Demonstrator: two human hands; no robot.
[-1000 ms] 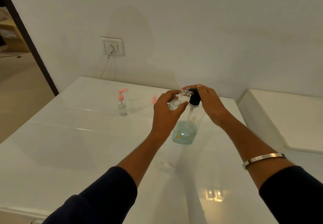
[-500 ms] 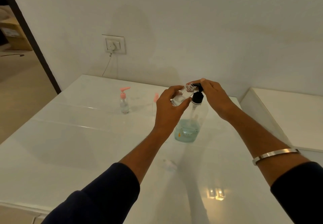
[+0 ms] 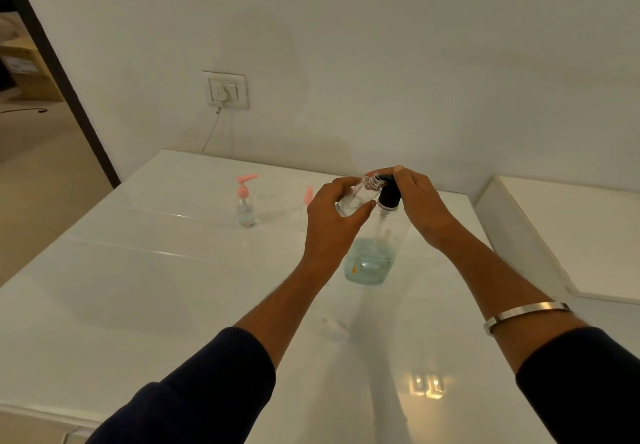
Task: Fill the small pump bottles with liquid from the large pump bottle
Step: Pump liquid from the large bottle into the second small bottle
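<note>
The small bottle [image 3: 356,198], tilted with its open neck at the black pump [image 3: 389,194], sits a little higher against the nozzle than a second ago. Your left hand [image 3: 334,222] grips it; your right hand [image 3: 420,206] lies over the pump head with fingers bent, and its pressure has eased, so the pump has risen between strokes. The big bottle [image 3: 372,253] stands on the surface [image 3: 138,288], blue liquid low. More strokes look needed. A capped pink bottle [image 3: 245,206] waits well to the left.
</note>
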